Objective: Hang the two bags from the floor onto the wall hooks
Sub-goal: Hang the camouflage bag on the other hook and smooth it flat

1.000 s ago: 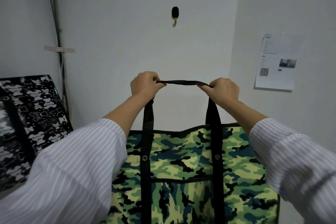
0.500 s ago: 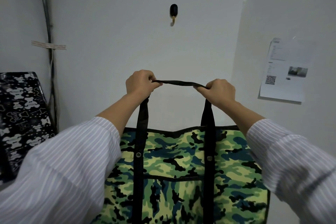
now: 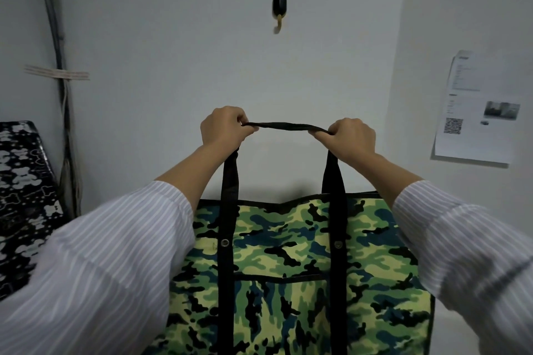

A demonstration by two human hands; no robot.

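Camouflage bag (image 3: 288, 253) hangs in front of the white wall (image 3: 173, 66) from its black handle (image 3: 282, 125), which is stretched almost level between the two hands. The left hand (image 3: 223, 127) grips one end of the handle with curled fingers and the right hand (image 3: 352, 137) grips the other end, so the hands are apart with a bare run of strap between them. The bag's top edge lies closed and flat, so I cannot tell what is inside; a pocket is sewn across its front. A black hook (image 3: 279, 13) with a gold tip sits on the wall above the handle, well apart from it. At the left edge is what looks like a second bag (image 3: 20, 196), black with a white pattern, though only part of it shows. A printed sheet (image 3: 476, 112) is stuck to the right-hand wall.
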